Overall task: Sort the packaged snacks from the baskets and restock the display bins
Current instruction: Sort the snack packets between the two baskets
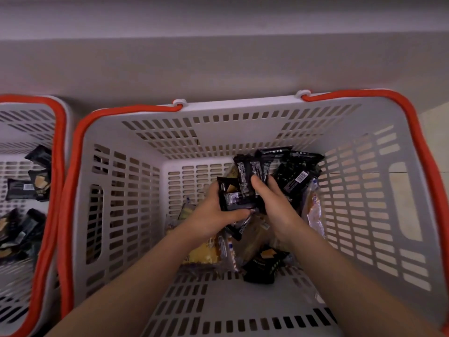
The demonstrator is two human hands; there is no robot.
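Snack packets (239,188), black ones, are what I see gathered between both hands low inside the big grey basket (126,190). My left hand (213,210) curls under a black packet, thumb across its lower edge; my right hand (274,203) grips the taller black packet, thumb pressed on its face. More black packets (297,171) pile against the far right corner, just behind my fingers. Yellow packets (206,251) and a clear-wrapped one (314,210) lie underneath and beside my wrists, crowding the floor. One black packet with a gold square (263,265) sits nearest me. A second basket (52,166) stands just to the left, holding similar black packets (26,188).
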